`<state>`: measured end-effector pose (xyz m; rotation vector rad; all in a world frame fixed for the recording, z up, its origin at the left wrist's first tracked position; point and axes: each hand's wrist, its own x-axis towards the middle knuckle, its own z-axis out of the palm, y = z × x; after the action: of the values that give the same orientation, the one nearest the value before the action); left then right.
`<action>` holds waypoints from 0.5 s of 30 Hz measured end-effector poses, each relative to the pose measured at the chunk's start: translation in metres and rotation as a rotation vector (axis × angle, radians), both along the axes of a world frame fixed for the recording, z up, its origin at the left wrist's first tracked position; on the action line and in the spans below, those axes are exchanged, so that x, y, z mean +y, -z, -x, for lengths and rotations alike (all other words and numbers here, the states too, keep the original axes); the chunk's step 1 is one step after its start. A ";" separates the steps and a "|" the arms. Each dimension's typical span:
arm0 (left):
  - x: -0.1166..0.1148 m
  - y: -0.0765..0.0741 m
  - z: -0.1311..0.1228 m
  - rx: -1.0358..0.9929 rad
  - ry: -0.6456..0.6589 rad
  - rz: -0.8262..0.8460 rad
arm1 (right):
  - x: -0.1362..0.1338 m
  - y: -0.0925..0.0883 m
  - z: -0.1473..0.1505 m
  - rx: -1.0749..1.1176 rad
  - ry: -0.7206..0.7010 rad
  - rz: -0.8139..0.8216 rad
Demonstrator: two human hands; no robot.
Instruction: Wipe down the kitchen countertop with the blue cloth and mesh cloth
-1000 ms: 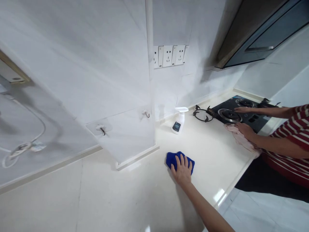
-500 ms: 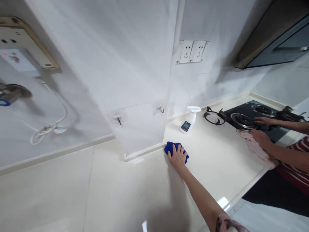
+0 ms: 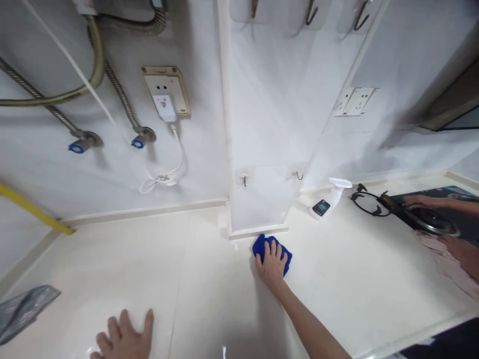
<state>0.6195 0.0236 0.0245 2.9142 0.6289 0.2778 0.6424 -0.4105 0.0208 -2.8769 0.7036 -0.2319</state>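
My right hand lies flat with spread fingers on a blue cloth, pressing it onto the cream countertop right at the foot of a white wall column. My left hand rests palm down on the countertop at the lower left, fingers apart and holding nothing.
A white spray bottle stands by the wall right of the column. Further right lies a black pan support beside a black gas hob, where another person's hands hold a pink cloth. A grey bag lies far left.
The view has swung left, bringing pipes, a socket and my left hand into sight. My right hand and the blue cloth have slid up to the column's base.
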 end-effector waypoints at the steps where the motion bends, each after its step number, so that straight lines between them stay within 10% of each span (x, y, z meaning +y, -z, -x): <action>1: 0.001 0.000 0.000 0.002 0.002 0.000 | 0.014 -0.001 0.000 0.000 -0.058 -0.038; 10: -0.001 0.001 0.000 0.050 -0.047 0.012 | 0.113 0.000 -0.039 -0.082 -0.950 -0.375; 15: -0.001 0.000 0.000 0.040 -0.087 0.049 | 0.136 0.005 -0.099 -0.086 -1.039 -0.377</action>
<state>0.6198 0.0229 0.0249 2.8565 0.7585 0.2113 0.7412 -0.2749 0.0160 -2.4458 -0.7055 -0.0563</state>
